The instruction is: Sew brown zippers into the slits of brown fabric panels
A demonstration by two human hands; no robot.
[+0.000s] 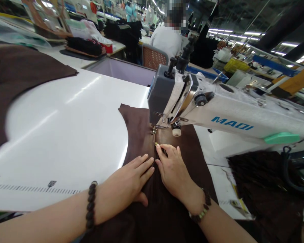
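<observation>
Flat on the cloth [139, 130], your left hand [125, 182] presses down with its fingers reaching toward the zip [157, 136], nothing held between them. Your right hand [173, 168] is bent, its index fingertip at the gold zip pull [156, 144] and its thumb just below; whether the two pinch anything, you cannot tell from here.

The brown cloth lies beneath both your hands and runs forward under the machine [200, 101]. Its zip passes between your hands toward the presser foot [154, 131], and the pull sits just on your side of that foot.

Beyond the table [73, 135], a red tub [107, 48] stands by plastic wrapping, and a yellow basket [236, 65] sits farther off to the right; what either holds is too unclear to say.

The machine's head overhangs the cloth and hides part of it. Another brown piece [27, 77] lies on the table to your left, well apart from your hands, and a dark pile [266, 185] is heaped to your right. Past the table, a person in white [166, 40] sits on a chair [154, 55], back toward you.
</observation>
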